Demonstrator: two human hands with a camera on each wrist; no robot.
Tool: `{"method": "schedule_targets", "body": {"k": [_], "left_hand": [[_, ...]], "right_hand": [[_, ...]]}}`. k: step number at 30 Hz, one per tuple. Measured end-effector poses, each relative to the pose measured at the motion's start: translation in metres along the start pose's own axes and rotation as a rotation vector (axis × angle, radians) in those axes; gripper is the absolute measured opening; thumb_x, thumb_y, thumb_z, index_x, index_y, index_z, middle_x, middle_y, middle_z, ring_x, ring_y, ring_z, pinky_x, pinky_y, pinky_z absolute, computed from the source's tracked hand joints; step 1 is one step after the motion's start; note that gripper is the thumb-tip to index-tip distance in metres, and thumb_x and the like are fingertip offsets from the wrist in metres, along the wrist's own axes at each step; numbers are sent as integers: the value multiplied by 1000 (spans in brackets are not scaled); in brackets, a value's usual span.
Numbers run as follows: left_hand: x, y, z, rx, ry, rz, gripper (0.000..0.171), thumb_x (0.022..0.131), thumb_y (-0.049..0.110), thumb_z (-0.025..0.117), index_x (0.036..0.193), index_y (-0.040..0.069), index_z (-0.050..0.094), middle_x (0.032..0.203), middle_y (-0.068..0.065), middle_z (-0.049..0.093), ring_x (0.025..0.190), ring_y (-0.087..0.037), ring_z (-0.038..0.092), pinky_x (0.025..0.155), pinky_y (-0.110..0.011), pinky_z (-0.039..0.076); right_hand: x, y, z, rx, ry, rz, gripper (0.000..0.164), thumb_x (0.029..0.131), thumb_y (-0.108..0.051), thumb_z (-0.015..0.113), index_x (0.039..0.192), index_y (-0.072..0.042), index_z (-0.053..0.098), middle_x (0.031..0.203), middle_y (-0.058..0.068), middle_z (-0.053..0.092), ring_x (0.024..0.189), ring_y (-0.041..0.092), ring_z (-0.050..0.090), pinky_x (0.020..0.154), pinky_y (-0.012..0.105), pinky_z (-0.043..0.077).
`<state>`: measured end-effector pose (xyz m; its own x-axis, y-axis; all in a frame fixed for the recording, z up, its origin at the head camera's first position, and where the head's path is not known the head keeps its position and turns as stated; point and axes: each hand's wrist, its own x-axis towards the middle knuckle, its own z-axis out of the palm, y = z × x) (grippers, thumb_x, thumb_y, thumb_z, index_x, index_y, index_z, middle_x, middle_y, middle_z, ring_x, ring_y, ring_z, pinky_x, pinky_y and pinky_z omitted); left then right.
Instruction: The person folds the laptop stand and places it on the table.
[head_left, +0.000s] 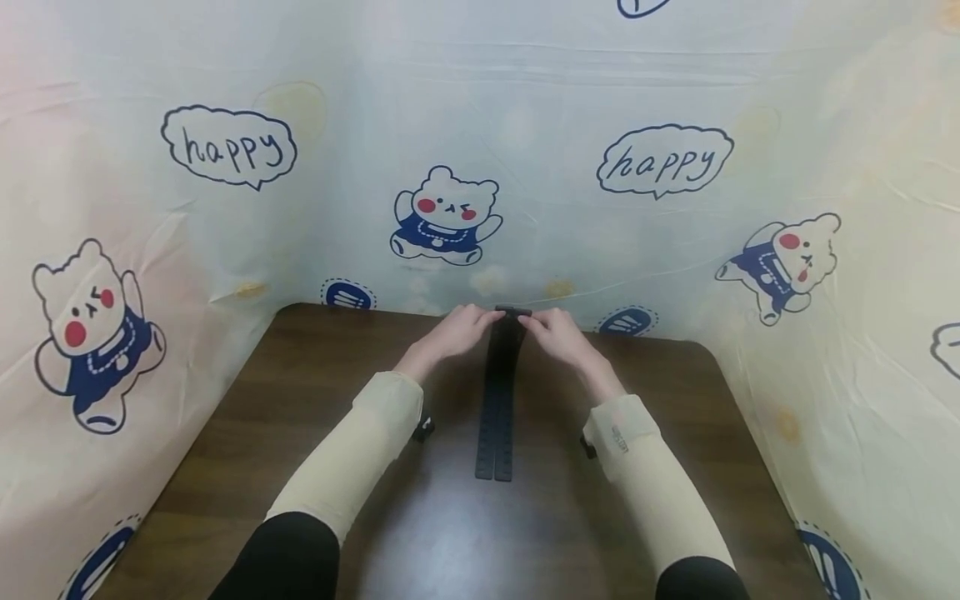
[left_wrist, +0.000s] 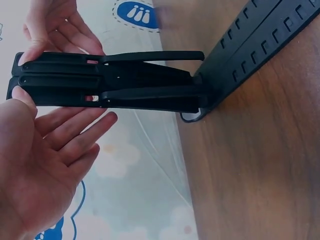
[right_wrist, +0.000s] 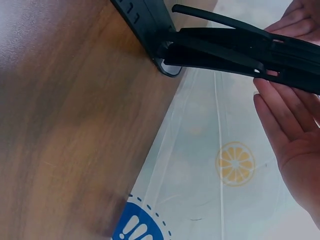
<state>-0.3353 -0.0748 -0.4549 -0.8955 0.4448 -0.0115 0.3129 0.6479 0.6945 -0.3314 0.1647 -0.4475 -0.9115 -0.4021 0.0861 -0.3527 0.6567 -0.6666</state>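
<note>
A black folding stand (head_left: 496,425) is on the table, its long notched base (left_wrist: 260,40) lying along the wood towards the person. At the far end its upper panel (left_wrist: 60,80) is raised at an angle on the hinge, and two narrow struts (right_wrist: 220,47) show beside it. My left hand (head_left: 459,329) pinches one side of the panel's free end, thumb on the near face and fingers behind. On the opposite side my right hand (head_left: 558,333) holds the same end; its thumb is hidden in the right wrist view, where the fingers (right_wrist: 285,105) extend under the panel.
The brown wooden table (head_left: 360,517) ends just beyond the stand's hinge. A pale printed curtain (head_left: 540,233) with bears and "happy" bubbles hangs around its back and sides. Wrist cameras (head_left: 423,429) sit below both cuffs.
</note>
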Motion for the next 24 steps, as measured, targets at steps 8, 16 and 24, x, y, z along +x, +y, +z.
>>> {"method": "schedule_targets", "body": {"k": [8, 16, 24], "left_hand": [[6, -2, -2, -35, -2, -12, 49, 121, 36, 38, 157, 12, 62, 61, 0, 44, 51, -19, 40, 63, -34, 44], [6, -4, 0, -61, -6, -10, 50, 121, 38, 36, 162, 16, 56, 74, -6, 61, 75, -33, 68, 86, -44, 61], [-4, -10, 5, -73, 42, 26, 45, 119, 38, 46, 150, 12, 68, 121, -26, 76, 118, -39, 72, 111, -54, 58]], "right_hand": [[7, -1, -3, 23, -16, 21, 53, 119, -39, 49, 76, -10, 62, 62, 1, 46, 55, 18, 42, 58, 31, 40], [5, -1, -4, 24, -8, 40, 54, 118, -42, 48, 79, -9, 64, 63, 0, 46, 58, 19, 43, 61, 32, 41], [-4, 0, 4, -10, -8, 12, 59, 119, -50, 42, 106, -2, 75, 67, 6, 51, 62, 23, 48, 66, 37, 47]]}}
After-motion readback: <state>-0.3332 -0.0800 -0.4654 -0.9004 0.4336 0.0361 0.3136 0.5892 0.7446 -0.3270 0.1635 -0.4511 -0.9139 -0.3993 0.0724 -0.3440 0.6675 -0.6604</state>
